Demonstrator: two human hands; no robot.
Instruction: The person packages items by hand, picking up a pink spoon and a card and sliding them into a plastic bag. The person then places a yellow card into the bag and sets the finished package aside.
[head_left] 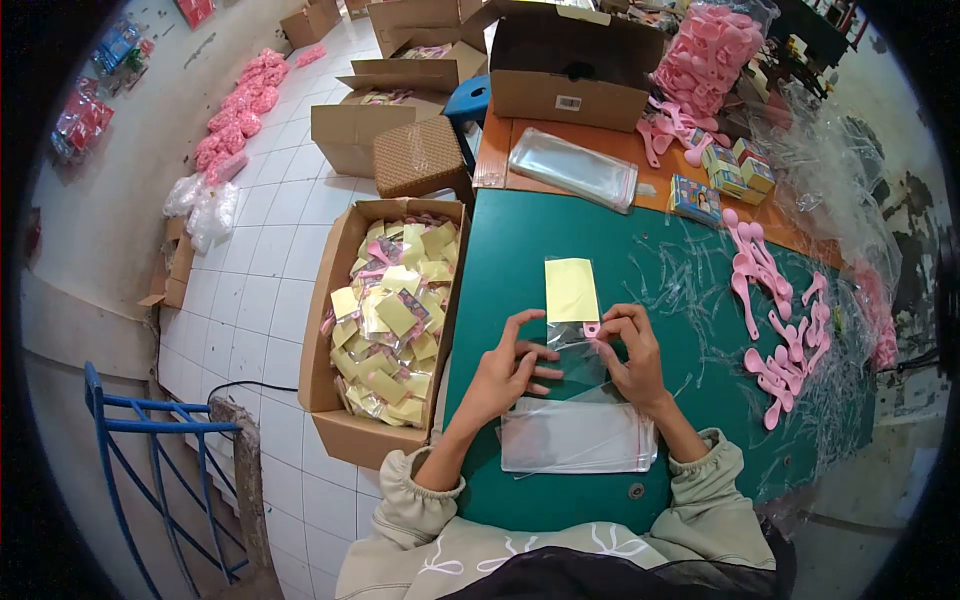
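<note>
A clear plastic bag [575, 338] with a yellow card [571, 290] and a bit of pink plastic [591, 329] in it lies on the green table. My right hand [632, 358] pinches the bag's right edge beside the pink piece. On the left side of the bag, my left hand [505, 370] has its fingers spread, the fingertips near the bag's edge. Just below both hands rests a stack of empty clear bags [575, 437].
An open carton [318, 385] of filled bags stands left of the green table [510, 235]. Pink spoons [785, 365] and plastic scraps lie on the right. Clear sleeves [575, 165], small boxes [695, 198] and a brown carton [570, 75] are at the back.
</note>
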